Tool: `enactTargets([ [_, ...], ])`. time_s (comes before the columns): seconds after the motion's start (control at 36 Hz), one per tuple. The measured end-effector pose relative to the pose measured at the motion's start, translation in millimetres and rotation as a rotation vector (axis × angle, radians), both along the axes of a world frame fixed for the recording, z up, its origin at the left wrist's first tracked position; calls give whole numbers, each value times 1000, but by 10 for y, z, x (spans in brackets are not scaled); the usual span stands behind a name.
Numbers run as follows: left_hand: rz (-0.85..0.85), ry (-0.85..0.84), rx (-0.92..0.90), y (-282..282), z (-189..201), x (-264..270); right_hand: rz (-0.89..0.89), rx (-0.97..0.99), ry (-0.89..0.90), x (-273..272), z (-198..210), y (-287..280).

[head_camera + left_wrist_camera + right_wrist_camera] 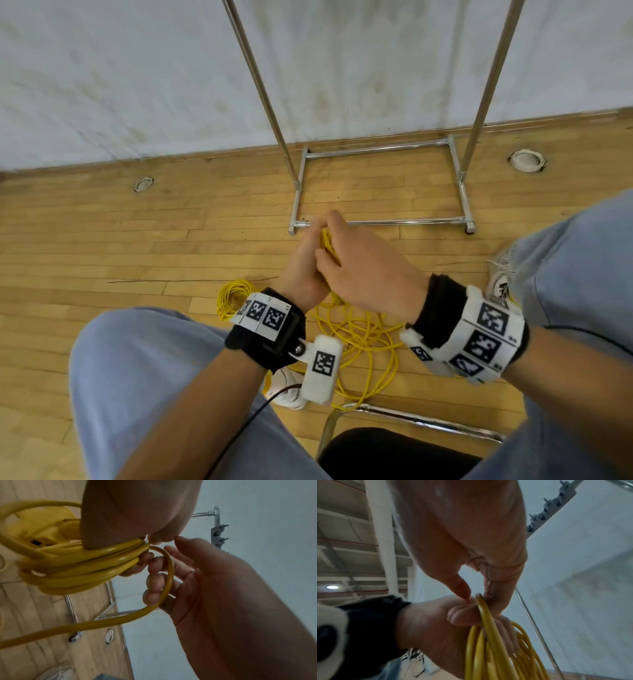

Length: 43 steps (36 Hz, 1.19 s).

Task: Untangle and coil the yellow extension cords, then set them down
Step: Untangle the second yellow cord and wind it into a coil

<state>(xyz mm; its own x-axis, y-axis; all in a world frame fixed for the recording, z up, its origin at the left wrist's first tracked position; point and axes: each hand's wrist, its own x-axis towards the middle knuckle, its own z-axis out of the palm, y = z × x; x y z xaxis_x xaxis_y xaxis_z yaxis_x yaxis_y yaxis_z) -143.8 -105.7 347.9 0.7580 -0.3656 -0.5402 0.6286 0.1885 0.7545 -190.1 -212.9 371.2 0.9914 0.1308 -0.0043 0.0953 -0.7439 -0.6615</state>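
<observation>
Above the wooden floor, both hands meet round a yellow extension cord [327,245]. My left hand [310,240] grips the gathered coil [488,649], its fingers [154,577] curled with one loose strand [169,574] looped across them. My right hand [339,240] lies over the coil and pinches a strand [479,599] between thumb and forefinger at the top of the bundle. The cord's yellow socket block [46,527] hangs inside the coil. On the floor lie a second, neatly coiled yellow cord [234,298] and a loose tangle [363,342] that runs up to the hands.
A chrome clothes rack base [380,185] stands on the floor against the white wall ahead. Round floor sockets [144,184] [526,161] sit left and right. My knees in jeans flank the cords; a white shoe [287,390] and a chrome chair frame [411,416] are below.
</observation>
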Motion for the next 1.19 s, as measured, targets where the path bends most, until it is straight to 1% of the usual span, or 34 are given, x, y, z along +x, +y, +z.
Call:
enactTargets([
  [0.08,52,24,-32,13,9,4,43,37,12,-82,-29,70],
  [0.17,64,93,-67,38,26,65,49,168,30,-112,-80,88],
  [0.19,73,133,-67,47,37,94,46,220,26,-114,-109,78],
  [0.25,129,262,-155,79,59,173,55,284,17,-114,-147,45],
  [0.28,179,293,-197,94,61,222,60,318,23,-112,-151,27],
  [0.33,292,275,-237,140,65,315,60,421,62,-106,-163,-11],
  [0.39,366,244,-288,167,105,384,69,500,110,-81,-222,-54],
  [0.5,442,230,-422,280,163,504,169,505,141,-35,-475,-140],
  [0.56,475,254,-535,387,180,577,227,507,191,-52,-630,-174],
  [0.61,475,267,-631,510,204,642,243,546,268,-80,-833,-213],
  [0.67,436,253,-692,629,252,686,233,554,337,-100,-1057,-256],
  [0.72,399,224,-714,736,294,721,212,507,386,-118,-1255,-305],
  [0.83,287,192,-729,875,340,760,119,401,456,-86,-1465,-428],
  [0.92,136,160,-632,889,370,740,-48,383,495,29,-1488,-534],
  [1.03,-63,150,-518,822,378,679,-259,393,476,258,-1335,-671],
  [1.14,-195,115,-328,742,396,608,-389,491,507,491,-1155,-738],
  [1.19,-266,117,-247,685,414,563,-394,632,543,589,-1106,-755],
])
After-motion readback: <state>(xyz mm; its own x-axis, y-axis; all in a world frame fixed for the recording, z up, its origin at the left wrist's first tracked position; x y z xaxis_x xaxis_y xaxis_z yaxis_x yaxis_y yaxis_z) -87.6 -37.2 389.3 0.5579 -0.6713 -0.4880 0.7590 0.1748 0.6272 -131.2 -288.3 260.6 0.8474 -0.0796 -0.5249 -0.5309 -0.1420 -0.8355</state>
